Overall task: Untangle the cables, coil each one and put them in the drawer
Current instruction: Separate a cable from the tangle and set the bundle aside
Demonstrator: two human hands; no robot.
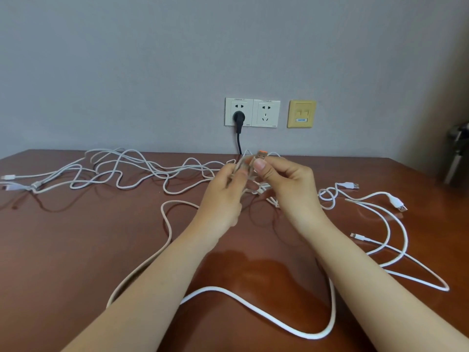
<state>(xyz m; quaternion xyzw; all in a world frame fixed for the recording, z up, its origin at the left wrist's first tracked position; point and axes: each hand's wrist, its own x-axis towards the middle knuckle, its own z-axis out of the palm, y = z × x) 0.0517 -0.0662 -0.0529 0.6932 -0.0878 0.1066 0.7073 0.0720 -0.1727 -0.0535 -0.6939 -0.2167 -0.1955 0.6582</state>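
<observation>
Orange-tipped USB plug (261, 155) sits raised over the far middle of the counter (76, 250), between both hands. We see the right hand (286, 179) pinching it, thumb and forefinger curled round its body, long axis tilted up and away toward the wall. Left hand (223, 196) is just beside the right. Its fingers (239, 172) curl round a bunch of thin strands (242, 160) right next to the plug. A small knot (266, 193) hangs under and between the two hands, its crossings too blurred to read.

We judge the coming move turns on this: plug above, knot directly beneath. So the plug end likely has to pass down through a loop, right hand feeding, left hand holding.

- Beige cable (165, 224) trails down-left from the hands to the near edge.
- Thick white cable (253, 308) runs under the right forearm.
- Free USB ends (351, 185) lie to the right, well apart.
- Grey-white tangle (121, 168) sprawls far left, with lines running from it toward the hands.
- Black power cord (238, 138) drops from the wall socket (266, 113) right behind the hands.

No drawer in view.
</observation>
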